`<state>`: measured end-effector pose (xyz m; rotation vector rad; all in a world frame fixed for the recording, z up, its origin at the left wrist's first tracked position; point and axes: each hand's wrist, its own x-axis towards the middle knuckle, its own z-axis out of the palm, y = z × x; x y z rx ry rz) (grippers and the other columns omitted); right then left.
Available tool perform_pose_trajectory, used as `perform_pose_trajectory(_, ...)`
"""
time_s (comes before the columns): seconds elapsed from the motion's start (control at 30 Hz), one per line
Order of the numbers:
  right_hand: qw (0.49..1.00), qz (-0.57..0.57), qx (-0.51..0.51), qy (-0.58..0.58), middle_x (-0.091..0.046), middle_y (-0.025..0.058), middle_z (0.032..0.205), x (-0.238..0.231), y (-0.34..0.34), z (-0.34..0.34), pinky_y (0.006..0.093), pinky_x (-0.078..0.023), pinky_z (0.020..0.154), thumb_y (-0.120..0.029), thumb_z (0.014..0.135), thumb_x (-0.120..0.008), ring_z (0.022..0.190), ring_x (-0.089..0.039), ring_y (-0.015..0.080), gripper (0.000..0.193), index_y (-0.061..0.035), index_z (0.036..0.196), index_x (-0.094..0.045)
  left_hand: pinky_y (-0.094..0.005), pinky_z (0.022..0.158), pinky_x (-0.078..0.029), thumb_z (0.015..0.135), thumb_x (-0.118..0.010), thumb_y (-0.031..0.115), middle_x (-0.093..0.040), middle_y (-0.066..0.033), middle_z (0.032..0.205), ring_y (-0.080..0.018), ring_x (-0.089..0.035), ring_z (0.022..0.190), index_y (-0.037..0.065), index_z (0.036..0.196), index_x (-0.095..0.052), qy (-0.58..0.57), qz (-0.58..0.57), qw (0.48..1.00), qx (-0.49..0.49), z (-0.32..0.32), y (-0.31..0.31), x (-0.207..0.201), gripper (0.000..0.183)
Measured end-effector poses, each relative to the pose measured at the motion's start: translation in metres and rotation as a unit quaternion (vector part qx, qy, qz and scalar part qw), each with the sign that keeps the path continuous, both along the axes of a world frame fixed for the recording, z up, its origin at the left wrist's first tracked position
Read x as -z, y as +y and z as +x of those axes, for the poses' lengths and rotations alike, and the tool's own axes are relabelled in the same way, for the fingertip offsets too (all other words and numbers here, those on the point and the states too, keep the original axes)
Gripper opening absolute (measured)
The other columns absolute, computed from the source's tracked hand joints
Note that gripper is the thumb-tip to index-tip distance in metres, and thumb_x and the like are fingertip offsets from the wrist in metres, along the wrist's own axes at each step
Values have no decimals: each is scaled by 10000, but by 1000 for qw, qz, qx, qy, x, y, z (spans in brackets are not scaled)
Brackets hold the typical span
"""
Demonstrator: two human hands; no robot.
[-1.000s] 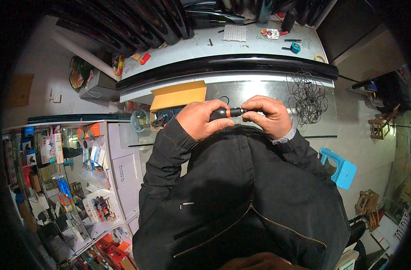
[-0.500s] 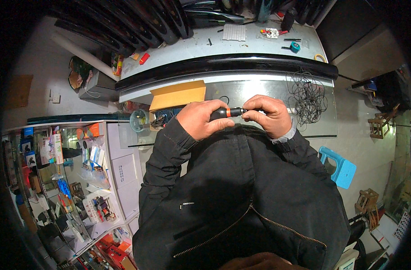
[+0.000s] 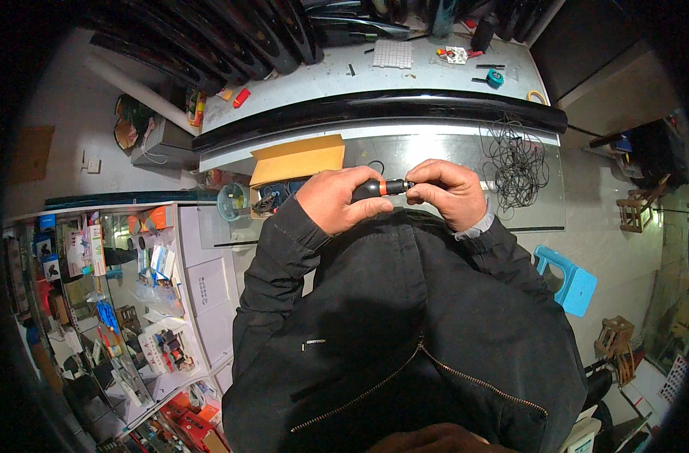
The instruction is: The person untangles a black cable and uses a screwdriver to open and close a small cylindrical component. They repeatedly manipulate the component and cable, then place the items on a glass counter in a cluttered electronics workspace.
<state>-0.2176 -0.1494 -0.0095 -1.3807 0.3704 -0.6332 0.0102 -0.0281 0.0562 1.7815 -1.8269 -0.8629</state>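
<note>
We see the black handheld tool (image 3: 395,186) between both hands, above the near edge of the glass tabletop (image 3: 541,217) and just in front of the jacket (image 3: 359,317). Its long axis runs left to right, almost level, with the narrow end pointing right and the thick, rounded end lying in the left hand (image 3: 331,202). That hand wraps the body closely, thumb on the near side. The right hand (image 3: 454,195) has a narrow pinch at the tip; we cannot tell exactly what its fingertips cover.

We make out a smooth, dark body, stepped and tapering, circled by an orange ring (image 3: 383,186). Beyond the hands stands an open cardboard box (image 3: 299,160), matt and tan, with dark cables inside; to the right lies a loose tangle of thin black cable (image 3: 514,170). Farther off, a long glossy black tube (image 3: 374,111) stretches across the bench (image 3: 299,92).

We can read no marking on the tool; the jacket's chest carries small pale lettering (image 3: 315,342).
</note>
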Motion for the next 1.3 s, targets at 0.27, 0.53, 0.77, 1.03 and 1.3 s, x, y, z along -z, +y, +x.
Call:
perform_pose_trajectory(0.27, 1000, -22, -4, 14, -710, 125, 981, -1, -2, 0, 291, -598, 725, 69, 926, -738, 815, -711, 164, 87, 66, 1011, -720, -398, 774, -555, 906, -827, 382, -735, -136, 935, -347, -738, 871, 73, 1152, -704, -5, 4, 1000, 0, 1, -2, 1, 413)
perform_pose_trajectory(0.53, 998, -54, 12, -21, -716, 114, 967, 3, -3, 4, 289, -592, 730, 70, 901, -759, 824, -711, 159, 90, 51, 981, -722, -400, 775, -554, 918, -819, 386, -733, -134, 932, -351, -735, 872, 71, 1145, -701, 2, -2, 1000, 4, 3, -3, 3, 406)
perform_pose_trajectory(0.77, 1000, -20, 15, -11, -735, 97, 963, 3, -3, 4, 281, -582, 744, 34, 894, -778, 839, -710, 147, 94, 35, 980, -741, -399, 774, -555, 921, -816, 388, -736, -133, 929, -350, -737, 869, 68, 1143, -701, 7, -3, 1000, 5, 3, -3, 3, 406)
perform_pose_trajectory(1.03, 1000, -26, 16, 6, -741, 95, 945, 2, -3, 4, 284, -578, 737, 21, 901, -775, 823, -713, 146, 89, 35, 983, -744, -401, 782, -556, 917, -821, 384, -739, -133, 944, -352, -736, 879, 68, 1156, -699, 0, -3, 1000, -1, 3, -2, 3, 415)
perform_pose_trajectory(1.3, 984, -177, 33, 17, -758, 124, 941, -5, -6, 2, 307, -576, 738, 6, 871, -800, 818, -729, 183, 123, 27, 986, -759, -404, 780, -553, 914, -818, 401, -733, -142, 934, -357, -736, 879, 70, 1150, -701, 6, -2, 1000, 2, 3, -2, 2, 423)
